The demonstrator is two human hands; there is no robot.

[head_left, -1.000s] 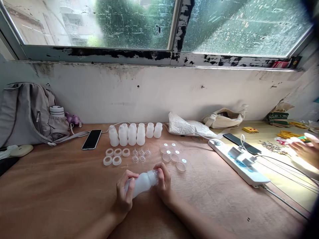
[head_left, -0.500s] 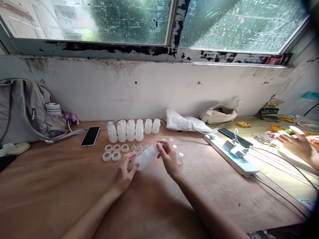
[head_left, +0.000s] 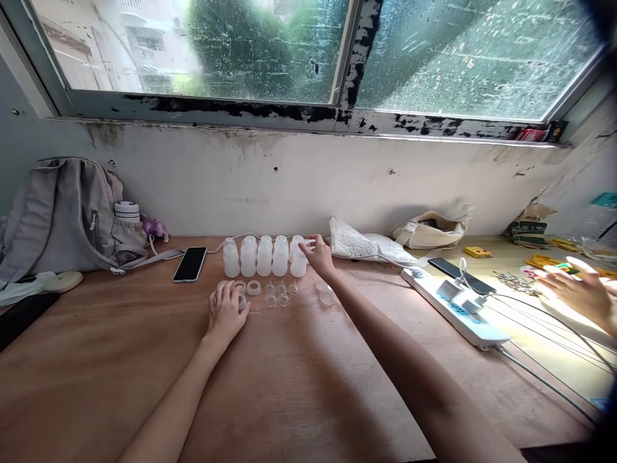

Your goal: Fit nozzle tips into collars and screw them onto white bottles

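My right hand (head_left: pixel 317 256) reaches to the right end of a row of frosted white bottles (head_left: pixel 264 256). Its thumb and fingers close around the top of the last front bottle (head_left: pixel 298 265), which stands upright on the table. My left hand (head_left: pixel 226 313) rests low over the white screw rings, fingers curved and thumb apart, around one ring (head_left: pixel 241 301); it partly hides the others. Beside that hand lies another white ring (head_left: pixel 253 287). Clear thin caps with pointed tips (head_left: pixel 283 299) lie in short rows between my hands. Clear round covers (head_left: pixel 326 296) lie below my right wrist.
A phone (head_left: pixel 189 264) and a grey backpack (head_left: pixel 72 215) are at left. A white plastic package (head_left: pixel 369 241) and a cloth pouch (head_left: pixel 429 229) lie along the wall. At right are a power strip (head_left: pixel 456 308) with cables, a second phone (head_left: pixel 460 275) and another person's hand (head_left: pixel 576 292).
The tilted bottle between my hands now stands upright at the right end of the front row, with my right hand at its top. My left hand has moved left onto the rings.
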